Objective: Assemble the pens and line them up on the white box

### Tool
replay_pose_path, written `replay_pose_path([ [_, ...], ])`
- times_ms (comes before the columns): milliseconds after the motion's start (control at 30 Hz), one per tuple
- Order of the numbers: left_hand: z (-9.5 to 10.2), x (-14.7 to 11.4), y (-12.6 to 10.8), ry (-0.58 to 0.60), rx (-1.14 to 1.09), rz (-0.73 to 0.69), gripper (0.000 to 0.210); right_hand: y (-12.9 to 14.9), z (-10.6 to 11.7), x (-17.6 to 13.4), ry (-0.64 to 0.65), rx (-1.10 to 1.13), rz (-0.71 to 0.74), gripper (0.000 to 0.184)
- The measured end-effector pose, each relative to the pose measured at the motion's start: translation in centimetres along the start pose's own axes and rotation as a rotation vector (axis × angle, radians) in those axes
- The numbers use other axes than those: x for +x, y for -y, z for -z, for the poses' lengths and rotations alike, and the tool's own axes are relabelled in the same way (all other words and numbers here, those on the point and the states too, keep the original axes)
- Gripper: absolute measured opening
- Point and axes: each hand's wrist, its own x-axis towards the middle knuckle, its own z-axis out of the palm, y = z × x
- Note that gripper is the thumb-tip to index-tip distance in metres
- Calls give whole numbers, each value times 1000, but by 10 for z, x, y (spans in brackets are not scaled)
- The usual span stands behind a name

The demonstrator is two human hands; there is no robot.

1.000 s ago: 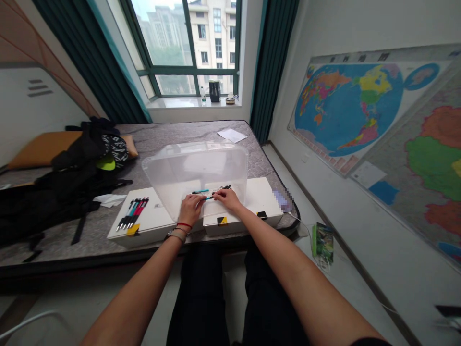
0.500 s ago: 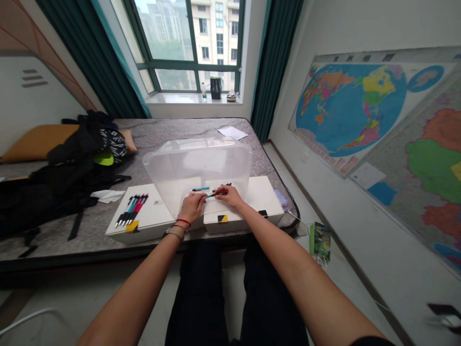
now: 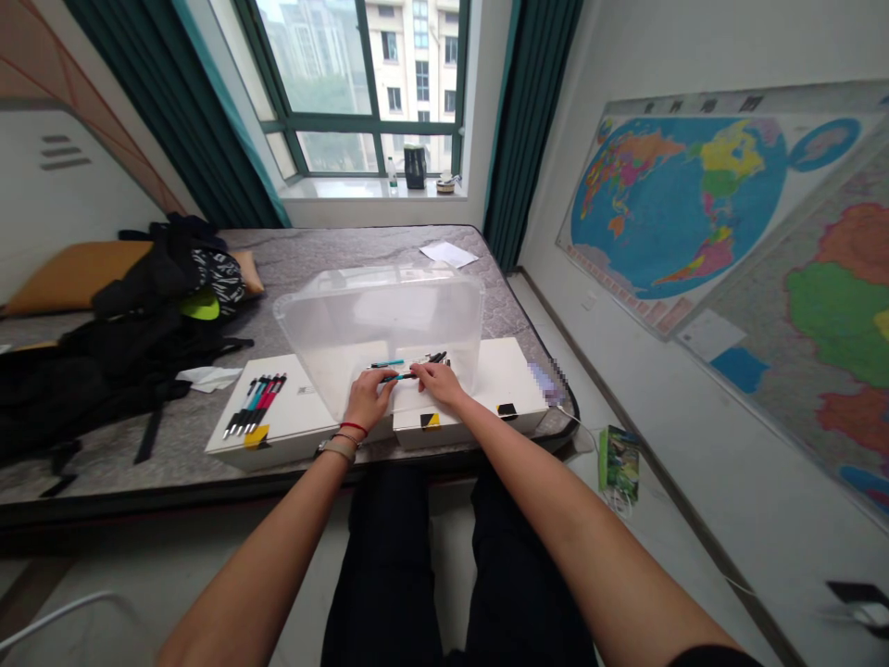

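Observation:
A teal and black pen (image 3: 401, 377) lies across the gap between my hands. My left hand (image 3: 369, 397) is closed on its left end, the fingertips pinching it. At the other end, the fingers of my right hand (image 3: 437, 381) are closed on the pen's dark part. Just beyond my hands, another teal pen (image 3: 389, 363) and some dark pen parts (image 3: 437, 357) rest in the clear plastic bin (image 3: 379, 310), which is tipped up behind them. Several assembled pens (image 3: 256, 405), black, teal and red, lie side by side on the left white box (image 3: 306, 421).
A second white box (image 3: 510, 375) is under the bin's right side. Both boxes sit at the front edge of a grey mattress (image 3: 333, 248). Black bags (image 3: 90, 384) lie at left, with a crumpled tissue (image 3: 208, 378) beside them. White paper (image 3: 448, 254) lies behind the bin.
My right hand has shifted slightly toward the left hand, and its grip on the pen has changed a little. The pens on the left box stay in place.

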Motion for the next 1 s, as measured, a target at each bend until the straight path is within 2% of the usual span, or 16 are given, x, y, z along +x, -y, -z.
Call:
replay_pose_path([
  [67,-1,0,2,-24,-2,10,23,-4,-1,1,-33,78,12,31],
  [133,-2,0,3,-28,-3,12,22,-8,-1,1,-56,138,29,26],
  [233,-1,0,2,-29,-10,19,22,-10,0,2,-64,104,25,21],
  [367,-1,0,0,-37,-23,23,21,-7,2,1,-57,3,-10,35],
  [567,0,0,-1,-42,-24,38,21,-4,2,-1,-63,37,6,22],
  [667,0,0,0,-40,-28,39,20,-3,2,-2,-50,-16,-1,33],
  [833,0,0,-1,-36,-18,41,20,-2,3,-2,-63,58,25,24],
  [1000,0,1,-2,-35,-31,45,20,-1,4,-3,-43,-16,-10,38],
])
